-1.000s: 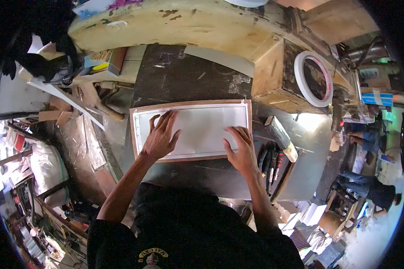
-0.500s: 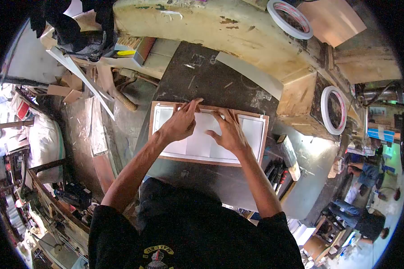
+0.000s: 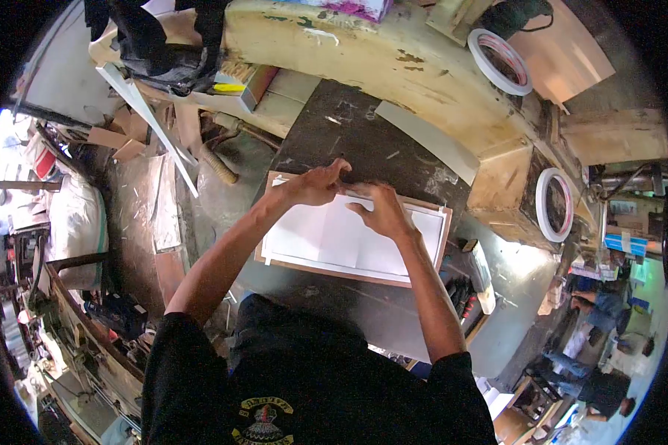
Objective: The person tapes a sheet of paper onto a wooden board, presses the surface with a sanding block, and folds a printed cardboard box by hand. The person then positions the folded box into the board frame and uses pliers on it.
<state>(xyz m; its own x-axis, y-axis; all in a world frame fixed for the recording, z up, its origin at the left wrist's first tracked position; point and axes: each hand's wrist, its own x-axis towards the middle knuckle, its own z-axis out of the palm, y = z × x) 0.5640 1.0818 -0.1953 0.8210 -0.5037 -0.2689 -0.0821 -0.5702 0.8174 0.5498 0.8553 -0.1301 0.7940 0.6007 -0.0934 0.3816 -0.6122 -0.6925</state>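
A shallow rectangular panel (image 3: 326, 237) with a white inside and a brown border lies on the dark tabletop. White strips show at some of its corners. My left hand (image 3: 321, 185) is over the panel's far edge, fingers bent and bunched, with one fingertip raised. Whatever those fingers may pinch is too small to make out. Just right of it, my right hand (image 3: 387, 211) reaches over the same edge. Its thumb points left above the white surface, apart from the fingers, which are slightly blurred. The fingertips of both hands nearly meet.
Two rolls of white tape (image 3: 499, 62) sit on the right side of the worn bench (image 3: 393, 59). A pale curved strip (image 3: 427, 141) lies beyond the panel. Right of it are a block-like tool (image 3: 479, 267) and red-and-black handled tools (image 3: 464, 300). Other people (image 3: 601, 386) are at far right.
My hands have come closer together at the panel's far edge. The panel is turned slightly, and the whole view has shifted, with the surroundings moving rightward and down.
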